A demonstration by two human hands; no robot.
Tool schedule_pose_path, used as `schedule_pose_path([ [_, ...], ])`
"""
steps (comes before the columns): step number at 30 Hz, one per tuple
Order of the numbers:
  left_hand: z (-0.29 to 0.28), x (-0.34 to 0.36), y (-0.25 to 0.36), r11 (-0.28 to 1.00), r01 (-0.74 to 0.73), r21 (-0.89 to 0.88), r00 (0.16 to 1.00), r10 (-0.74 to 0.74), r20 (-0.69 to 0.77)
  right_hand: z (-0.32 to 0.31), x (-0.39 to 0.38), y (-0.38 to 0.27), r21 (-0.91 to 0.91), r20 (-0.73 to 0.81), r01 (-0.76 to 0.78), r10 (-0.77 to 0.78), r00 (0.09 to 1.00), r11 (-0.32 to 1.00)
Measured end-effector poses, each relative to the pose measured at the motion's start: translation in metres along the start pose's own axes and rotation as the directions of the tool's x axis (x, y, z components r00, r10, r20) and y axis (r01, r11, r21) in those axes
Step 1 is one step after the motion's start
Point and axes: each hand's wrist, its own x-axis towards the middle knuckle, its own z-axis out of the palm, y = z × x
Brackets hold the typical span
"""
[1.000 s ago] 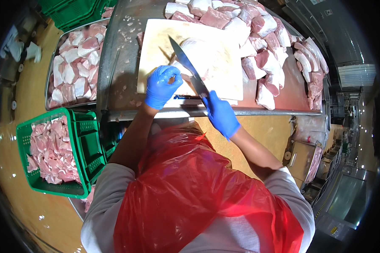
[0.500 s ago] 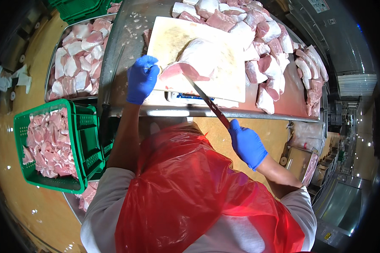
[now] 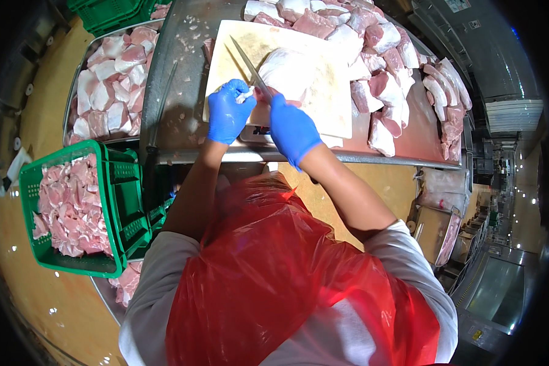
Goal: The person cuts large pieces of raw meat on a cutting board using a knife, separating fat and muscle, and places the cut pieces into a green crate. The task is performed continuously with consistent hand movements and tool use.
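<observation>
A pale piece of pork [image 3: 291, 72] with a white fat side lies on the cutting board [image 3: 335, 119]. My right hand [image 3: 294, 129], in a blue glove, is closed round the handle of a long knife [image 3: 249, 62]. Its blade slants to the far left across the pork's left edge. Close by on the left, my left hand [image 3: 229, 114], also gloved in blue, pinches a small white strip of fat [image 3: 245, 95] at the pork's near left end. Whether the strip is still joined to the pork is hidden.
Many pork chunks [image 3: 384, 91] are heaped right of and beyond the board on the metal table [image 3: 183, 116]. A long thin rod [image 3: 163, 100] lies at left. Further left are a tray of pork pieces [image 3: 107, 85] and a green crate [image 3: 119, 213] of trimmings.
My right hand has moved up and left with the knife, whose blade now points far left. My left hand has moved right to the pork and taken hold of the fat strip.
</observation>
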Motion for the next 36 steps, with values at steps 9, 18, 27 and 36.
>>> schedule_pose_path([
  [9,-0.099,0.002,-0.007,0.959,-0.086,0.272,0.981,0.130,-0.148,-0.036,-0.143,0.062,-0.191,0.276,-0.096,0.147,0.950,0.977],
  [18,-0.468,-0.158,-0.051,0.171,0.610,0.774,0.770,0.105,-0.630,-0.001,-0.132,0.120,0.336,-0.324,-0.078,0.193,0.926,0.939],
  [27,-0.129,-0.021,0.022,0.858,-0.161,0.488,0.974,0.218,-0.061,0.008,-0.031,0.112,0.387,-0.523,0.160,0.073,0.849,0.908],
  [36,0.015,-0.044,0.069,0.843,-0.389,0.371,0.908,0.282,0.311,0.014,-0.010,0.100,0.337,-0.441,0.200,-0.034,0.897,0.920],
])
